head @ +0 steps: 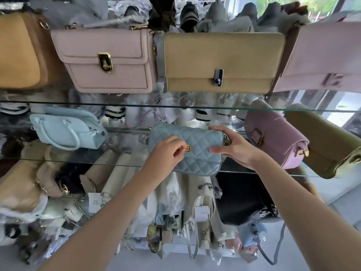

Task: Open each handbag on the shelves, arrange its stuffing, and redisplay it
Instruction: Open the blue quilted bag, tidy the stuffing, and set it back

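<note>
A quilted light-blue handbag (197,141) with a small gold clasp (187,148) sits at the front of the middle glass shelf (82,160). My left hand (166,153) pinches the clasp on the bag's flap with thumb and fingertips. My right hand (234,146) grips the bag's right end, thumb across the front and fingers over the top. The flap is down.
Pale blue bag (66,130) at left, lilac bag (273,137) and olive bag (324,145) at right on the same shelf. On the upper shelf stand tan (19,51), pink (109,59), beige (220,61) and lilac (324,55) bags. Below hang more bags with tags and chains.
</note>
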